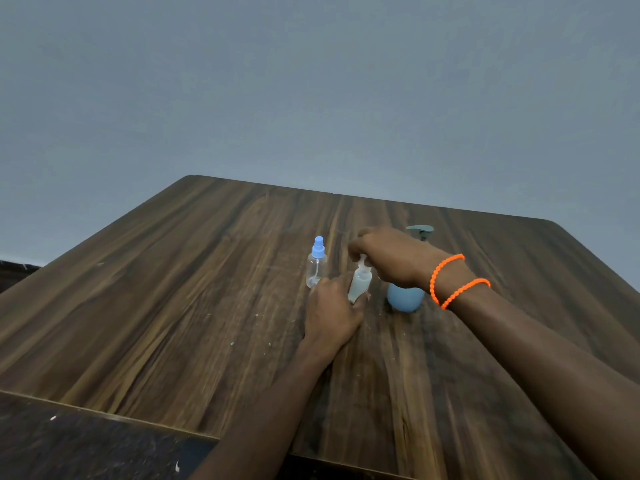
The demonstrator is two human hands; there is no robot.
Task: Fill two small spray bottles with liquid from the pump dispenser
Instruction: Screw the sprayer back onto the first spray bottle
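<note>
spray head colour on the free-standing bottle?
Light blue, on the spray bottle standing left of both hands; the head view shows it.

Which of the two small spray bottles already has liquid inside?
The one held by both hands, the spray bottle with white top; the blue-capped spray bottle looks empty.

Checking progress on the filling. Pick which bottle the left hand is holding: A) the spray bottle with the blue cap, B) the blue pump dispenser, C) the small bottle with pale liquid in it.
C: the left hand grips the small bottle with pale liquid, while the blue-capped spray bottle stands untouched beside it.
</note>
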